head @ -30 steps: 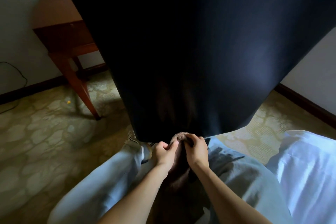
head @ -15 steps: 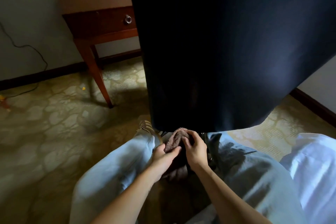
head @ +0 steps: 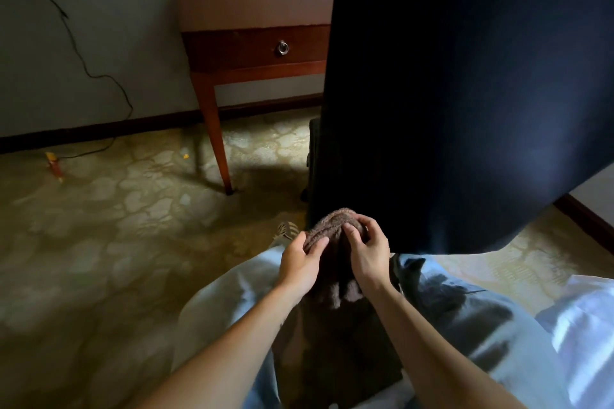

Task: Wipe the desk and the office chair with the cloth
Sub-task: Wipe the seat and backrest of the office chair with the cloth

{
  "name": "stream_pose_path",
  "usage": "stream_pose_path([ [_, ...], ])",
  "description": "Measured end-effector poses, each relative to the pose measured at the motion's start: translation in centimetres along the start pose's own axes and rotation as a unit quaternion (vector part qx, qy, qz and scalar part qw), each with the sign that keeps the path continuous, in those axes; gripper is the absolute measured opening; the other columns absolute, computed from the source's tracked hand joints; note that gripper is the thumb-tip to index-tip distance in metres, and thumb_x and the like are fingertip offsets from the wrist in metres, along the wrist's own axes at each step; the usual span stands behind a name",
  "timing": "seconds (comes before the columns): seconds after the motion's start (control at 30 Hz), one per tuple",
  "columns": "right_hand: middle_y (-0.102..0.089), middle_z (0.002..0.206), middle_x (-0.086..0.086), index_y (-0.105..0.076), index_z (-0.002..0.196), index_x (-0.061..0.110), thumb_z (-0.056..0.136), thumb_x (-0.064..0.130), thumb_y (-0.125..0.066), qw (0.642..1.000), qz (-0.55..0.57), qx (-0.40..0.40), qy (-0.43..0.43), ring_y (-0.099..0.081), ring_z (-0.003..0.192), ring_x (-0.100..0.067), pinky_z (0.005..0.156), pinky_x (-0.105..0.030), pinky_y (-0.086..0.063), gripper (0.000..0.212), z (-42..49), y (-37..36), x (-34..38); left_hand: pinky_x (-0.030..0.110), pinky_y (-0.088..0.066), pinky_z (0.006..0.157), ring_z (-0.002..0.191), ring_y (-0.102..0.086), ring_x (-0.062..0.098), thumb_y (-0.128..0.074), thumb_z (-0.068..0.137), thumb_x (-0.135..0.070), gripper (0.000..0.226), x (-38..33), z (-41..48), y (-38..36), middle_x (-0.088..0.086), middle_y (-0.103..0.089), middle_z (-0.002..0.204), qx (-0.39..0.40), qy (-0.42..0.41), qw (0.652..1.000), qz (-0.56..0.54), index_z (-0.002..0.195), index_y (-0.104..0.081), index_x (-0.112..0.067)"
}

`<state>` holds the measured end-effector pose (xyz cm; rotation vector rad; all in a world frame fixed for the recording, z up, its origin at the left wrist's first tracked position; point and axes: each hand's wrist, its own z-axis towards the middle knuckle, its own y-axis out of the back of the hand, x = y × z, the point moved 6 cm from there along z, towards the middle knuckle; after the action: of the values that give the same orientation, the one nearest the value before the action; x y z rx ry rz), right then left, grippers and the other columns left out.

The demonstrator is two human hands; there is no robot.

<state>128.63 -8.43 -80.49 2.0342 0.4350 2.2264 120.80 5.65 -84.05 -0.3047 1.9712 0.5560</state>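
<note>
View from a head-worn camera, looking down at a seated person's lap in a dim room. Both forearms reach forward between knees in pale blue trousers (head: 232, 295).

The left hand (head: 300, 262) and right hand (head: 368, 252) are together, each with curled fingers pinching the bunched top of a brown terry cloth (head: 334, 221). The rest of the cloth hangs down between the wrists, so neither hand is free or spread.

The cloth sits just beside the lower edge of a dark navy office chair back (head: 465, 93), which fills the upper right of the view. Whether the cloth touches the chair cannot be told.

Further off, against the grey wall, stands a wooden counter (head: 252, 7) with one drawer and a ring pull (head: 282, 48). It is well apart from the hands.

A black cable (head: 99, 76) trails down the wall to a patterned floor (head: 116, 226). White bedding (head: 581, 325) lies at the far right, and the toe of a shoe (head: 287, 231) shows by the left hand.

The step in hand appears to be gathering and folding the cloth into a pad before wiping the chair back. To do it well, the person should probably fold it so a flat, clean face points outward. One hand should grip it firmly enough that no loose tail drags. The other hand could then steady the chair, which may turn or roll under pressure. Wiping in overlapping strokes from the top downward would suit.
</note>
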Motion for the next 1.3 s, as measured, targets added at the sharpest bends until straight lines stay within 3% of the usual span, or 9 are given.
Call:
stream_pose_path([
  [0.23, -0.064, 0.113, 0.014, -0.059, 0.121, 0.028, 0.101, 0.032, -0.057, 0.998, -0.002, 0.040, 0.050, -0.059, 0.108, 0.003, 0.099, -0.035, -0.052, 0.020, -0.5, -1.0, 3.7, 0.044, -0.034, 0.119, 0.145, -0.037, 0.023, -0.055, 0.101, -0.043, 0.063, -3.2, -0.5, 2.1, 0.003, -0.040, 0.157, -0.053, -0.064, 0.994, -0.066, 0.155, -0.035, -0.017],
  [0.4, -0.056, 0.130, 0.013, -0.048, 0.136, 0.036, 0.092, 0.046, -0.065, 0.996, -0.004, 0.074, 0.053, -0.054, 0.122, -0.001, 0.108, -0.039, -0.048, 0.048, -1.1, -1.9, 5.4, 0.041, -0.050, 0.104, 0.117, -0.061, 0.015, -0.053, 0.103, -0.035, 0.033, -6.5, -0.9, 3.4, -0.001, -0.064, 0.127, -0.078, -0.104, 0.986, -0.104, 0.130, -0.058, -0.017],
  [0.47, -0.055, 0.130, 0.014, -0.047, 0.137, 0.035, 0.093, 0.037, -0.066, 0.995, -0.007, 0.054, 0.088, -0.053, 0.122, -0.001, 0.108, -0.036, -0.047, 0.048, -1.0, -1.4, 7.4, 0.036, -0.054, 0.095, 0.101, -0.065, 0.008, -0.054, 0.103, -0.029, 0.018, -8.2, -1.0, 4.1, -0.003, -0.069, 0.110, -0.098, -0.140, 0.980, -0.107, 0.114, -0.062, -0.018],
  [0.6, -0.059, 0.121, 0.010, -0.050, 0.129, 0.028, 0.096, 0.016, -0.063, 0.985, 0.051, -0.027, 0.165, -0.059, 0.114, -0.004, 0.099, -0.028, -0.052, 0.037, -0.8, 0.1, 12.5, 0.026, -0.051, 0.094, 0.106, -0.063, 0.006, -0.057, 0.101, -0.032, 0.028, -12.2, -1.3, 5.2, -0.006, -0.067, 0.115, -0.146, -0.198, 0.961, -0.124, 0.124, -0.060, -0.015],
  [0.7, -0.058, 0.117, 0.007, -0.057, 0.122, 0.024, 0.097, 0.015, -0.063, 0.972, 0.024, -0.072, 0.223, -0.058, 0.111, -0.008, 0.094, -0.020, -0.048, 0.028, -0.1, -0.1, 14.8, 0.013, -0.050, 0.078, 0.092, -0.064, 0.002, -0.059, 0.101, -0.026, 0.016, -14.8, -0.7, 5.8, -0.005, -0.068, 0.102, -0.160, -0.219, 0.949, -0.162, 0.111, -0.059, -0.014],
  [0.83, -0.055, 0.106, 0.005, -0.064, 0.110, 0.023, 0.092, 0.010, -0.066, 0.972, 0.012, -0.133, 0.191, -0.055, 0.098, 0.002, 0.084, -0.008, -0.041, 0.022, 1.6, -0.3, 13.4, 0.016, -0.049, 0.071, 0.088, -0.065, 0.006, -0.060, 0.100, -0.021, 0.009, -14.6, 2.1, 5.1, -0.002, -0.068, 0.096, -0.117, -0.195, 0.963, -0.146, 0.105, -0.060, -0.015],
  [1.03, -0.052, 0.104, 0.005, -0.063, 0.108, 0.022, 0.088, 0.003, -0.066, 0.981, -0.008, -0.133, 0.143, -0.053, 0.096, 0.006, 0.084, -0.005, -0.039, 0.027, 2.3, -1.2, 9.4, 0.025, -0.043, 0.093, 0.109, -0.055, 0.011, -0.055, 0.102, -0.021, 0.020, -10.5, 5.2, 3.0, -0.002, -0.054, 0.126, -0.081, -0.152, 0.981, -0.090, 0.121, -0.057, -0.025],
  [1.17, -0.052, 0.105, 0.003, -0.063, 0.111, 0.020, 0.089, 0.004, -0.066, 0.981, -0.030, -0.132, 0.136, -0.053, 0.097, 0.005, 0.085, -0.005, -0.040, 0.028, 2.7, -1.4, 7.3, 0.024, -0.045, 0.096, 0.113, -0.058, 0.011, -0.051, 0.103, -0.017, 0.027, -8.6, 6.4, 1.8, -0.009, -0.063, 0.118, -0.060, -0.150, 0.983, -0.082, 0.126, -0.059, -0.029],
  [1.3, -0.052, 0.104, 0.003, -0.063, 0.112, 0.018, 0.089, 0.005, -0.067, 0.984, -0.053, -0.135, 0.107, -0.052, 0.094, 0.006, 0.082, -0.004, -0.039, 0.026, 3.0, -2.0, 5.1, 0.034, -0.045, 0.109, 0.123, -0.057, 0.015, -0.050, 0.103, -0.015, 0.034, -6.5, 7.6, 0.9, -0.002, -0.061, 0.134, -0.051, -0.124, 0.986, -0.098, 0.133, -0.059, -0.028],
])
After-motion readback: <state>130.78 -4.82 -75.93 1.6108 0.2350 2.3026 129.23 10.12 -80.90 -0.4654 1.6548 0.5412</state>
